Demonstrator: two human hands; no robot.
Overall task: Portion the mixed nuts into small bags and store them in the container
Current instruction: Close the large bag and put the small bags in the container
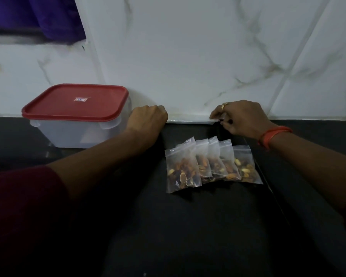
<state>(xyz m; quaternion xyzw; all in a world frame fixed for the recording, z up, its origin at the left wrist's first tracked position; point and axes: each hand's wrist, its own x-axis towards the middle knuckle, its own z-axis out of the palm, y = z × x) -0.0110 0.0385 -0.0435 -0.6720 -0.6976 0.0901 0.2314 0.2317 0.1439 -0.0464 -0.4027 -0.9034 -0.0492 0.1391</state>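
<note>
White marble-patterned tiles (188, 56) form the wall across the back, grey-veined, with thin grout lines running at angles. Below it lies the black table (188, 226), dark and slightly glossy, filling the lower half of the view. A purple cloth (38, 17) hangs in the top left corner against the wall.

Both forearms reach forward from the bottom corners, and the left one comes out of a dark red sleeve (18, 206).

At the left, close to the wall, stands a see-through plastic container (78, 132) with a red lid (76, 108) closed on it. A small sticker (80, 99) sits on the lid's top.

Right of the middle, a row of small clear bags (212, 164) lies flat on the table, each one overlapping the next like fanned cards, all with their zip ends toward the wall. Each holds a portion of mixed nuts (183, 174) gathered at its lower end. The bags are outside the container and well apart from it.

The left hand (148, 118) rests on the table just beside the container's right side, clenched in a fist with nothing visible in it. The right hand (242, 118) sits at the table's back edge beyond the bags, knuckles up and fingers bent down; whether they grip anything cannot be told. An orange bracelet (272, 134) circles the right wrist, and a gold ring (224, 105) shows on one finger.
</note>
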